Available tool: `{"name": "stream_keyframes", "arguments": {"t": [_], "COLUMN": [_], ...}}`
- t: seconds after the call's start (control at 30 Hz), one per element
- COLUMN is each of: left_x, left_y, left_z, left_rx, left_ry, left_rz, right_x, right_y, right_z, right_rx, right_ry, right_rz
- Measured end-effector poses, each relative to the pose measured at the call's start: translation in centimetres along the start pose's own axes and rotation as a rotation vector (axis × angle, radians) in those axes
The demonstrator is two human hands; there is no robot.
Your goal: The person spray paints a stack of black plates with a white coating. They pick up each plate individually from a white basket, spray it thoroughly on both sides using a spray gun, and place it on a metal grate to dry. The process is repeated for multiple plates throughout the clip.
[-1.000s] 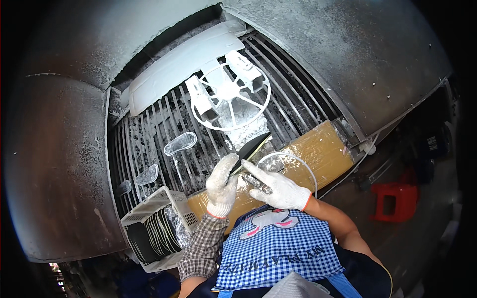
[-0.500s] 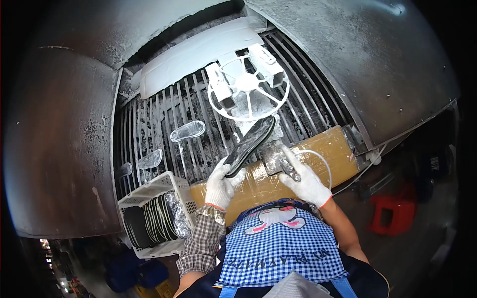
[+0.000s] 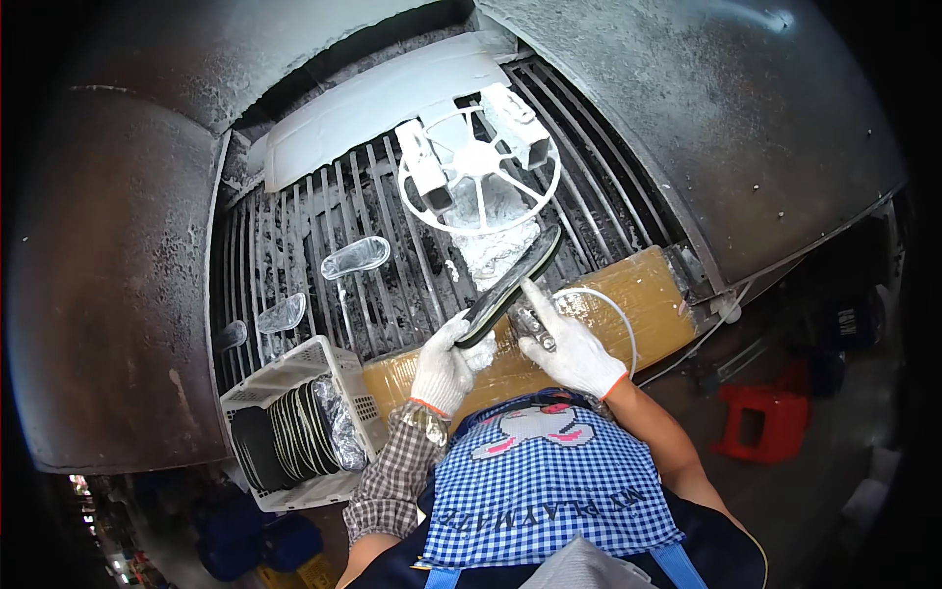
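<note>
Black sole (image 3: 510, 293) up in the air, above the inner edge of the tan, film-wrapped ledge (image 3: 643, 290). Its near end sits in my left hand (image 3: 444, 371), gloved, thumb and fingers closed on it. Long axis runs from that grip forward and to the right, on a slant, far end out over the grate (image 3: 415, 285).

My right hand (image 3: 581, 355), gloved too, lies just to the right of the sole's middle, fingers curled round a metal tool (image 3: 530, 322), index finger stretched toward the sole's edge (touching or merely near, I cannot tell). Left is the nearer of the two, being on the sole itself. A white hose (image 3: 624, 324) loops beside my right hand.

Containers: one white crate (image 3: 371, 385), at my left, tilted in view. Inside, a row of dark soles (image 3: 294, 432) on edge, pale rims showing; at the row's right end, a shiny clear-wrapped bundle (image 3: 339, 424).

Farther out: a white spoked wheel (image 3: 478, 159) bearing two white blocks, and sole-shaped plates (image 3: 355, 257) standing over the bars to its left.
</note>
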State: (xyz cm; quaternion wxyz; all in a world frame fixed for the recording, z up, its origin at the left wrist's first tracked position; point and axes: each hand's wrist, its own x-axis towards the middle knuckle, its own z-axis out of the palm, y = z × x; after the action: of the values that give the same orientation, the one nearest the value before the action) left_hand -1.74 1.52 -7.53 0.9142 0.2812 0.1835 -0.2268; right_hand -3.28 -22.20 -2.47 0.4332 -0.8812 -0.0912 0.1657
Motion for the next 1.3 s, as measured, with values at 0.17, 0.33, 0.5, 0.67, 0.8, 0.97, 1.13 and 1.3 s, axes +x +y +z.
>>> {"name": "stream_keyframes", "arguments": {"t": [0.17, 0.33, 0.5, 0.67, 0.8, 0.97, 1.13, 1.3], "left_x": [0.1, -0.3, -0.4, -1.1, -0.8, -1.6, -1.8, -0.2], "left_y": [0.3, 0.4, 0.5, 0.8, 2.0, 3.4, 7.7, 12.1], "left_z": [0.6, 1.4, 0.9, 1.8, 0.1, 2.1, 6.5, 12.6], "left_rx": [0.065, 0.067, 0.085, 0.111, 0.116, 0.239, 0.589, 0.827], "left_ry": [0.054, 0.176, 0.171, 0.137, 0.002, -0.104, -0.111, -0.018], "left_rz": [-0.049, -0.064, -0.086, -0.075, -0.096, 0.04, 0.245, 0.579], "right_x": [-0.2, -0.7, -0.6, -0.6, -0.5, -0.3, -1.8, -2.6], "right_y": [-0.9, -1.5, -0.3, 0.8, 1.8, 5.4, 7.4, 9.9], "right_z": [1.4, 1.5, 1.1, 0.0, -1.1, -1.3, -2.0, -1.5], "right_rx": [0.013, 0.066, 0.082, 0.118, 0.204, 0.29, 0.448, 0.435], "right_ry": [-0.071, -0.118, -0.038, 0.043, 0.099, 0.366, 0.406, 0.448], "right_rz": [-0.174, -0.205, -0.118, -0.1, -0.012, -0.033, 0.096, 0.163]}}
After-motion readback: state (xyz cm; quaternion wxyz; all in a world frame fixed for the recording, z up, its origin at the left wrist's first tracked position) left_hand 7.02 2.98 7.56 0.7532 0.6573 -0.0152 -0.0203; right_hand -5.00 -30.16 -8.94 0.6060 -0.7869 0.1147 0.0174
